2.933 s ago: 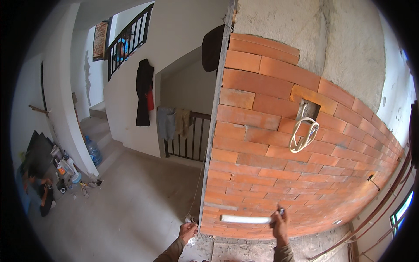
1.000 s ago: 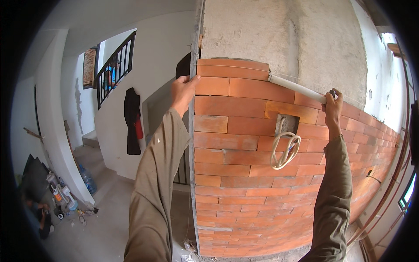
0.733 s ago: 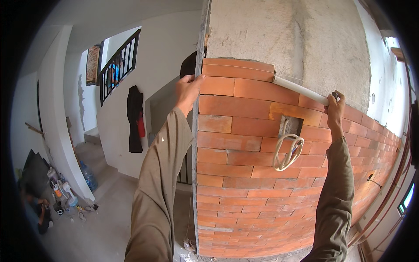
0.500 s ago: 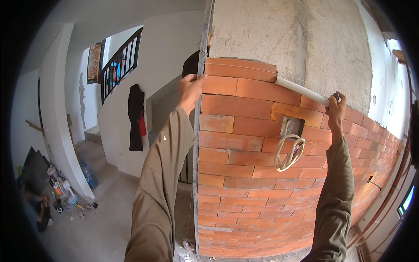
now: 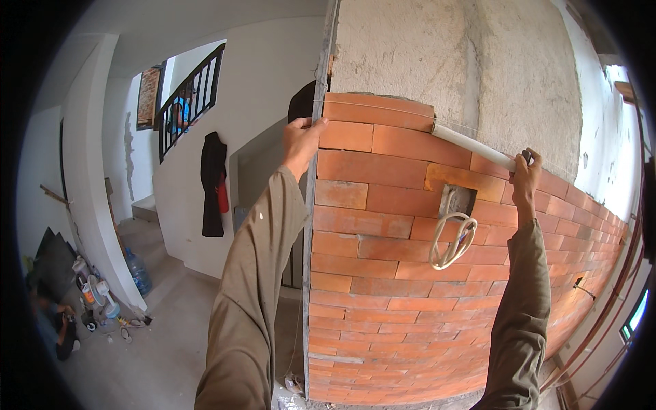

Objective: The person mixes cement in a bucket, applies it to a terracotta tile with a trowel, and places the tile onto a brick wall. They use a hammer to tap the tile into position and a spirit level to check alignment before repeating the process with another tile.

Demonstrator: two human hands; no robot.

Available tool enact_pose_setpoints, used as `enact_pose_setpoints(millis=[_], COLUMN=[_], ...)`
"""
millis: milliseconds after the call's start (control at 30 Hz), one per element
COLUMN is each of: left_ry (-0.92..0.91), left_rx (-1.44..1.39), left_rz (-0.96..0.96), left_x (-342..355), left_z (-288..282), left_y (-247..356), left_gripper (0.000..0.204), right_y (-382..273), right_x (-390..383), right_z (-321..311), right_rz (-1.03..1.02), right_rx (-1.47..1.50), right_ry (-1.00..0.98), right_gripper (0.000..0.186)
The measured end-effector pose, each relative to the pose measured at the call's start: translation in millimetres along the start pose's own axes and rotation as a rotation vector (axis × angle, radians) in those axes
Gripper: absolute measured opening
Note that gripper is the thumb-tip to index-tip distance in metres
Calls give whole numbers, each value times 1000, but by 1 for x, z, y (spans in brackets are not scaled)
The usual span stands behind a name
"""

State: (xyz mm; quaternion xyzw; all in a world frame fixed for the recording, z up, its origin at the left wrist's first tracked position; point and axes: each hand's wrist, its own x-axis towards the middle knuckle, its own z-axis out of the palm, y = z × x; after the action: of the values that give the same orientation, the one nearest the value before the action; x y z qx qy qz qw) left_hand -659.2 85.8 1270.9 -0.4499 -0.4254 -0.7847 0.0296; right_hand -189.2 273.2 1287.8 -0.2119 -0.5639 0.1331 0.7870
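Note:
My left hand [image 5: 302, 145] is at the upper left edge of the brick wall, its fingers closed round the grey edge strip [image 5: 311, 225] beside the second course. Just above and right of it lies the top brick [image 5: 379, 109], with a thin string [image 5: 383, 105] stretched across its face. My right hand [image 5: 526, 176] grips the dark end of a pale, tube-like bar [image 5: 473, 145]. The bar slants along the top of the laid bricks, its far end touching or very near the top brick's right end. Its exact kind I cannot tell.
Below, a coiled cream cable [image 5: 452, 239] hangs from a square wall box [image 5: 458, 199]. Bare rough plaster [image 5: 403, 55] rises above the bricks. At left are a stair railing [image 5: 191, 92], a hanging black garment [image 5: 213, 184], a water bottle [image 5: 138, 272] and a crouching person [image 5: 61, 331].
Both hands stay in nearly the same places, the view shifting only slightly. The bar's right end and my right hand sit a touch lower.

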Motion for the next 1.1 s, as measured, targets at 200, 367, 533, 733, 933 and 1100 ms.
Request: enact_pose_setpoints(millis=[200, 367, 533, 733, 933, 1100], left_ry=[-10, -14, -6, -2, -6, 23], left_rx=[-18, 20, 64, 71, 188, 597], left_rz=[5, -14, -8, -16, 32, 283], left_x=[-2, -5, -4, 1, -12, -29], left_z=[-1, 1, 0, -1, -1, -9], left_y=[2, 5, 10, 3, 15, 13], left_gripper=[35, 34, 36, 37, 36, 42], right_y=[-5, -9, -11, -16, -4, 9], right_x=[-7, -12, -6, -16, -30, -50], right_z=[1, 3, 0, 0, -19, -44], right_rz=[29, 16, 32, 52, -20, 60], right_rx=[-22, -23, -50, -30, -33, -34], right_ry=[-10, 20, 24, 33, 105, 111], right_gripper=[43, 43, 46, 45, 41, 42])
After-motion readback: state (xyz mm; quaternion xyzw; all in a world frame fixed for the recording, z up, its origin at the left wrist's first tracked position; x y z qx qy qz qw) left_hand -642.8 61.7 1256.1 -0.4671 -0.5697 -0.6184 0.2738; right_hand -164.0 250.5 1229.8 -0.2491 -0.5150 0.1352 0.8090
